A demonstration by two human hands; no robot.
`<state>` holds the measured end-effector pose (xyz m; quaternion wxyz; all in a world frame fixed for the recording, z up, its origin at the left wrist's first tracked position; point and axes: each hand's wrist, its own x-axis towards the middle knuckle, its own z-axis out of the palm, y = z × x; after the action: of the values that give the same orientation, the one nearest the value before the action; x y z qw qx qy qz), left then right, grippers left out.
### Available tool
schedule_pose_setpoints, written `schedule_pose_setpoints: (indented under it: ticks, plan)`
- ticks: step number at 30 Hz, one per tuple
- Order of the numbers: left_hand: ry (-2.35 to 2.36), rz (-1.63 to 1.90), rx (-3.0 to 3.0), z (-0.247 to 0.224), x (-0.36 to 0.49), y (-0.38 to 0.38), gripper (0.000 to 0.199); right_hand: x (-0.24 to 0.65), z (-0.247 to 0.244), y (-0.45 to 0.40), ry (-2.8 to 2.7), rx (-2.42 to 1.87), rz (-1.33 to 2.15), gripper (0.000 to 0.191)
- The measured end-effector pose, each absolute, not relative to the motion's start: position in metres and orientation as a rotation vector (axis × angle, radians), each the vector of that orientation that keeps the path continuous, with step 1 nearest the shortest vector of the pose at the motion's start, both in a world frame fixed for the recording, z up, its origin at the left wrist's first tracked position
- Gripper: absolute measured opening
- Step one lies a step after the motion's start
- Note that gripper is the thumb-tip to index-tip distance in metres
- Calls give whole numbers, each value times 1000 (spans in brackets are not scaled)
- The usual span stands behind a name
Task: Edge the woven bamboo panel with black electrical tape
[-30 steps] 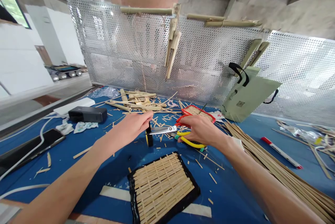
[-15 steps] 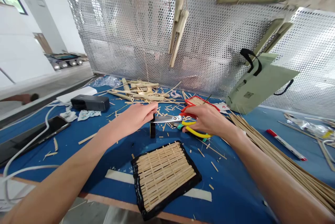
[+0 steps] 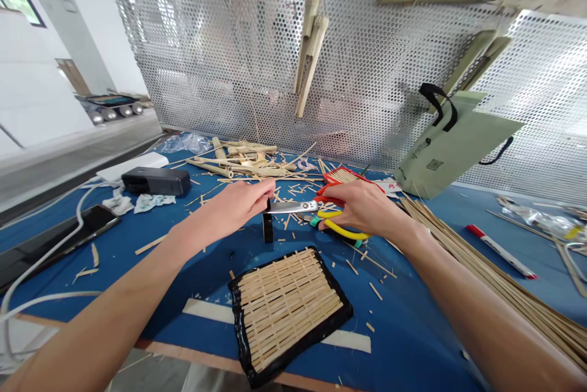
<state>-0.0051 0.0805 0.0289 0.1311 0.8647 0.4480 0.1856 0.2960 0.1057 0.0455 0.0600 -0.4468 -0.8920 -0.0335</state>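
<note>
My left hand is closed in a pinch on black tape, whose narrow roll shows edge-on just below the fingers. My right hand grips the red handles of a pair of scissors. The blades point left and their tips meet the black tape beside my left fingers. Beneath my right hand are yellow curved handles with teal parts; whether the hand touches them I cannot tell. Nearer to me lies a woven bamboo mat with its edges bound in black tape.
Bamboo offcuts pile up at the back, with slivers scattered around. A small red-edged woven piece lies behind my right hand. Long bamboo strips, a marker and a green paper bag are right; a phone and black box left.
Both hands, the tape and the scissors hold nearly the same places. The whole view has shifted very slightly.
</note>
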Motion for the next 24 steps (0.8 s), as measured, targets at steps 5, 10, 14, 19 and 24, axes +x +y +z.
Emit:
schedule_pose_setpoints:
  ticks: [5, 10, 14, 19, 24]
  plan:
    - [1299, 533, 2513, 29, -5, 80, 15, 296, 47, 105, -2682, -1400, -109, 52]
    - [1311, 537, 2506, 31, -4, 79, 15, 300, 43, 108, -2673, -1389, -137, 47]
    - [1332, 596, 2510, 30, -6, 80, 16, 303, 40, 111, -2672, -1401, -213, 46]
    - [1473, 733, 2493, 23, -10, 86, 14, 312, 37, 120, -2609, -1602, -284, 48]
    - [1479, 861, 2460, 24, -8, 86, 15, 330, 18, 132, -2562, -1696, -133, 32]
